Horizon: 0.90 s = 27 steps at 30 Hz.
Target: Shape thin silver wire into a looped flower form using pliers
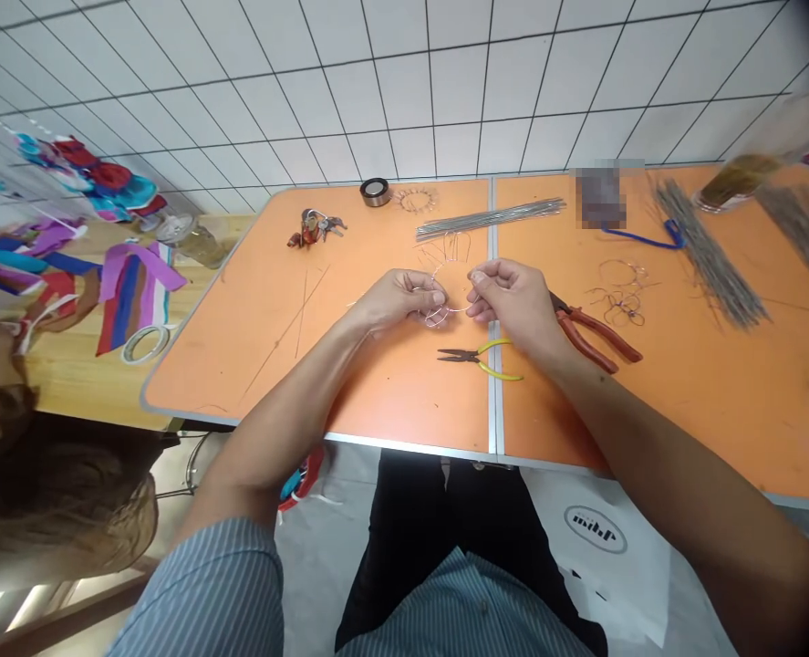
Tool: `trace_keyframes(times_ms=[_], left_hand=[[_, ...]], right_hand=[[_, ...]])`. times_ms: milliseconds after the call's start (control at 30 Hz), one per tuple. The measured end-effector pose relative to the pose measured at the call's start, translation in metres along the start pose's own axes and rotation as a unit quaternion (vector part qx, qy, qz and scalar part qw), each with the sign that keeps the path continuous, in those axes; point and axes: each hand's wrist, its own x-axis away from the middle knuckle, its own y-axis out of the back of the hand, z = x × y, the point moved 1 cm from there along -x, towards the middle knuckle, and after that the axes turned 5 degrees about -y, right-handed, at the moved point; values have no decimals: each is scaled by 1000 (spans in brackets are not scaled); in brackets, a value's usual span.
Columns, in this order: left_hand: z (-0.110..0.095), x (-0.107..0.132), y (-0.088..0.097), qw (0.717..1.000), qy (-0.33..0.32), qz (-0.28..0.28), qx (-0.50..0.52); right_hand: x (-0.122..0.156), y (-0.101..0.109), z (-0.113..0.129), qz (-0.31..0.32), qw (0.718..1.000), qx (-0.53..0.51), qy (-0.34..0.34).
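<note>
Between my two hands is a ring of thin wire (457, 310) with small loops bent along it. My left hand (408, 299) pinches the ring's left side, thumb against fingers. On the other side my right hand (503, 290) is closed on the wire at its fingertips. Just below lie yellow-handled needle-nose pliers (476, 358), pointing left. Red-handled pliers (592, 336) rest behind my right wrist, partly covered by it. Past my hands is a bundle of straight wires (490, 219).
Keys (316, 226), a roll of tape (375, 192) and another wire ring (416, 200) lie at the back left. More wire bundles (710, 251) and a blue cord (643, 238) are at right. Another person's head (55, 493) and coloured strips (134, 283) are at far left.
</note>
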Motion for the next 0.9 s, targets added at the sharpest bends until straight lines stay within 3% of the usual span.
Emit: trace_keyframes(times_ms=[233, 500, 900], left_hand=[[2, 0, -7, 998, -36, -1, 52], [5, -4, -7, 997, -50, -22, 45], [-2, -1, -14, 988, -137, -70, -4]], right_hand=[[-1, 4, 10, -6, 1000, 9, 14], [2, 7, 13, 2, 999, 17, 28], [3, 8, 5, 11, 998, 54, 5]])
